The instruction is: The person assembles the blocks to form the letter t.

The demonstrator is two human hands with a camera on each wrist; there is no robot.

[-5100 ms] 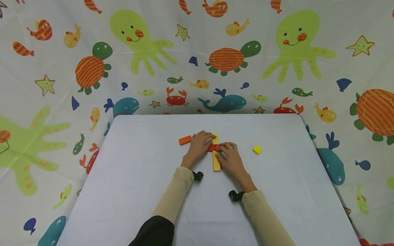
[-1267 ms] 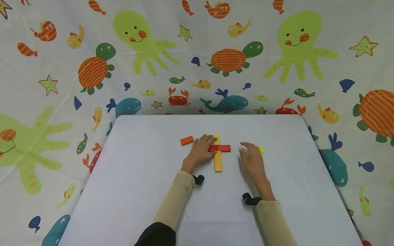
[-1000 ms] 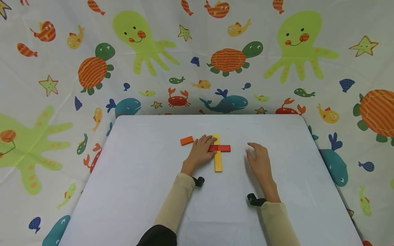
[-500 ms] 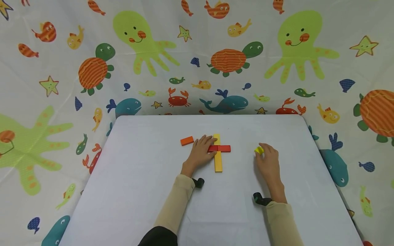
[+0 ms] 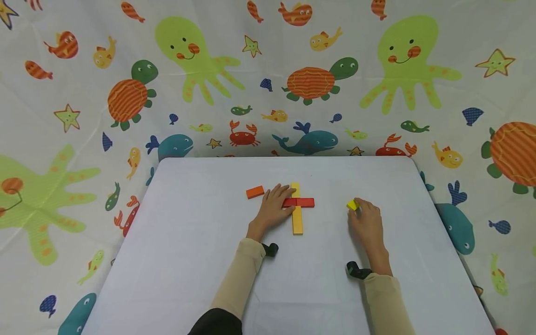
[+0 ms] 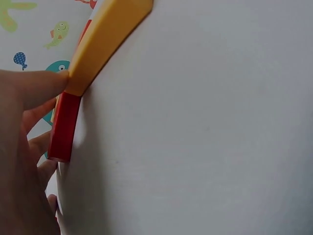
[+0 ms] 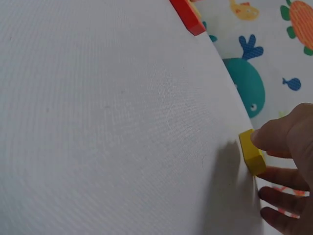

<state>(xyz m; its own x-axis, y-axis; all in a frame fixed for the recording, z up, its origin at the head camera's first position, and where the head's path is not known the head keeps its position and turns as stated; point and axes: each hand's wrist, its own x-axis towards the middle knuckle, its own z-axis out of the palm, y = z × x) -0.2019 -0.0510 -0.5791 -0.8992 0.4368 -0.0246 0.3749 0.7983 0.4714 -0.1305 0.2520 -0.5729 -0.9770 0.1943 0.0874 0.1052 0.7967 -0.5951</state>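
Observation:
In the head view, a cross of flat blocks lies on the table: a far yellow block (image 5: pixel 295 187), a longer near yellow block (image 5: pixel 297 224), a left red block (image 5: pixel 289 202) and a right red block (image 5: pixel 306 203). My left hand (image 5: pixel 272 208) rests at its left side, fingers extended over the left arm. The left wrist view shows that thumb touching the corner where the yellow and red (image 6: pixel 63 128) blocks meet. Off to the right, my right hand (image 5: pixel 367 222) pinches a small yellow block (image 7: pixel 252 154) between thumb and fingers, tilted, close over the table.
An orange block (image 5: pixel 254 191) lies just left of my left fingers. The white table (image 5: pixel 184 242) ends at a far edge, against a cloth printed with sea animals (image 5: pixel 310 81). A small black device (image 5: pixel 271 250) is worn on each wrist.
My right hand has let go of the right red block, moved right to the small yellow block and pinched it, tilting it. My left hand has stayed at the cross.

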